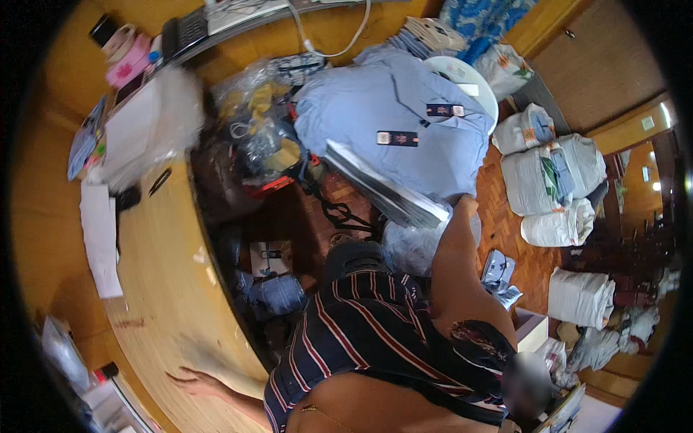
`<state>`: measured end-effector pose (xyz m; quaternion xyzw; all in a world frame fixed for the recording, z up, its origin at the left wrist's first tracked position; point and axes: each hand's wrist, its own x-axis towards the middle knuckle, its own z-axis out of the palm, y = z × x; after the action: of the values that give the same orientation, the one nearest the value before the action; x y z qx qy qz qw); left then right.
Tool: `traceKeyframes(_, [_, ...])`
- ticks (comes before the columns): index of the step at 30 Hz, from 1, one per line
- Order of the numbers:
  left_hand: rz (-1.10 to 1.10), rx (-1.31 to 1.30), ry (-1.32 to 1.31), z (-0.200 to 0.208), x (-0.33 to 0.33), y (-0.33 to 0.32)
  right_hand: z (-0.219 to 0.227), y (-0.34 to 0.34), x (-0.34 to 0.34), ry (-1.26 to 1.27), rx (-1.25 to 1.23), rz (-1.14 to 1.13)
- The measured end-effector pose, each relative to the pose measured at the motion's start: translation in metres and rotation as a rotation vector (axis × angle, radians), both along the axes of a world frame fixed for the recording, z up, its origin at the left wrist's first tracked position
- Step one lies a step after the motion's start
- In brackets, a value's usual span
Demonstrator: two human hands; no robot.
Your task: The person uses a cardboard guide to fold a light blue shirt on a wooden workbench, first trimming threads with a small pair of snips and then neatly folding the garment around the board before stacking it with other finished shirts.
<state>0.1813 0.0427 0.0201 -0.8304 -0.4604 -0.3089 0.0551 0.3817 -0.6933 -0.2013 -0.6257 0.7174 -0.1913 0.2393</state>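
Observation:
My left hand (193, 382) rests over the wooden tabletop (170, 281) at the lower left, its fingers spread and nothing in them. Stretched forward, my right hand (465, 201) is at the lower right edge of a light blue shirt (361, 101) with two dark tags (397, 138). Its fingers are mostly hidden, so their grip does not show. Just left of that hand, a long flat stack in clear plastic (386, 186) slants across the shirt's front. Below it is a crumpled clear plastic bag (415, 247). Under the shirt shows a white round rim (482, 90).
White sacks (530, 180) line the parquet floor on the right, with a folded blue garment (498, 270) nearer me. Plastic-wrapped items (267, 137) crowd the space beyond the table. On the table lie a pen (160, 182), white paper (99, 242) and clear plastic packs (155, 126).

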Motion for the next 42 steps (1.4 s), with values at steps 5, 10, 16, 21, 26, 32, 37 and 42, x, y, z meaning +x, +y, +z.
traceKeyframes(5, [-0.403,-0.021,-0.17,0.006,0.112,-0.074,0.041,-0.013,0.023,-0.038,0.087,0.093])
traceKeyframes(10, [-0.671,0.003,-0.182,-0.005,0.185,-0.145,0.033,-0.034,0.016,0.534,-0.379,0.243])
traceKeyframes(16, [-0.779,-0.216,-0.298,0.015,0.196,-0.224,0.156,0.019,0.095,-0.133,-0.41,0.509])
traceKeyframes(21, [-1.127,-0.263,-0.278,0.037,0.21,-0.259,0.279,0.207,0.133,-0.551,0.034,1.967])
traceKeyframes(26, [-0.957,-0.142,-0.27,-0.002,0.183,-0.254,0.325,0.332,0.044,-0.756,0.145,3.13])
traceKeyframes(32, [-0.549,-0.214,-1.156,0.04,0.081,-0.245,0.327,0.39,0.089,0.302,-0.398,3.257])
traceKeyframes(37, [-0.21,0.379,-0.786,0.111,0.026,-0.245,0.284,0.432,0.063,0.44,-0.828,3.662])
traceKeyframes(42, [0.169,0.661,-1.31,0.151,-0.06,-0.237,0.356,0.446,0.099,-0.324,-0.793,3.343])
